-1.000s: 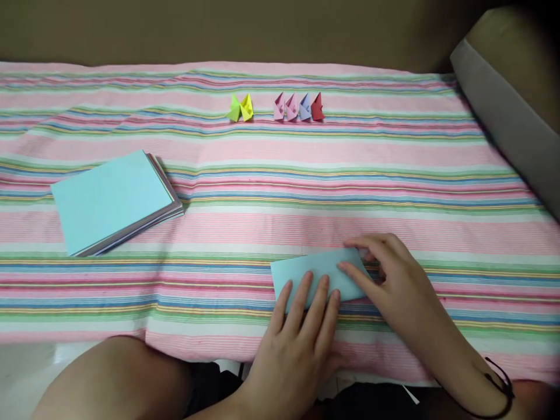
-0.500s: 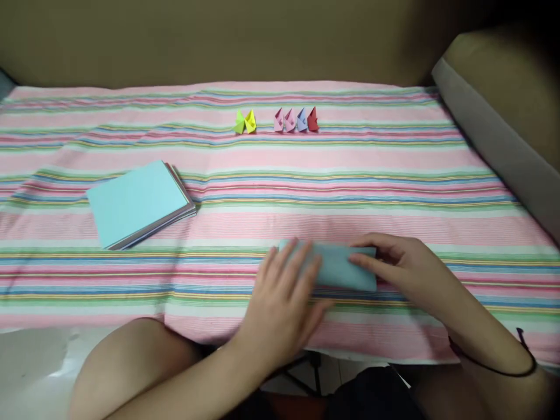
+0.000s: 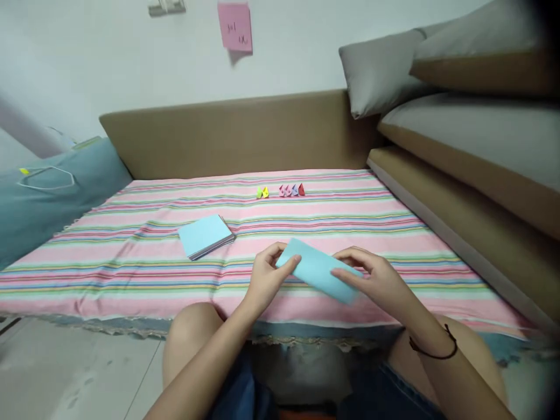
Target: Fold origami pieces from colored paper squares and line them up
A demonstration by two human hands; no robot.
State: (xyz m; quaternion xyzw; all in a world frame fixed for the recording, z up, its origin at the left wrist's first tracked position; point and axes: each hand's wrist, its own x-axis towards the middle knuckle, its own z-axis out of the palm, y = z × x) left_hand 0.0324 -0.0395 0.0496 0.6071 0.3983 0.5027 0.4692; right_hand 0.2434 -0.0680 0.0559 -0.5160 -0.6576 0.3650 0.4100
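Note:
A folded light-blue sheet of paper is held tilted between my two hands, over the near part of the striped cloth. My left hand pinches its upper left end, thumb on top and fingers behind. On the other side, my right hand grips the right part the same way, its thumb lying across the face. The sheet's lower right corner is blurred. To the left lies a stack of coloured paper with a light-blue sheet on top.
Small folded paper figures stand in a row farther back, a yellow one and a red one among them. The striped cloth covers the seat. Cushions are piled at the right. A pink note hangs on the wall.
The blue sheet was lying on the cloth under my flat left hand; now both hands hold it, tilted. My view has risen, showing the wall and cushions.

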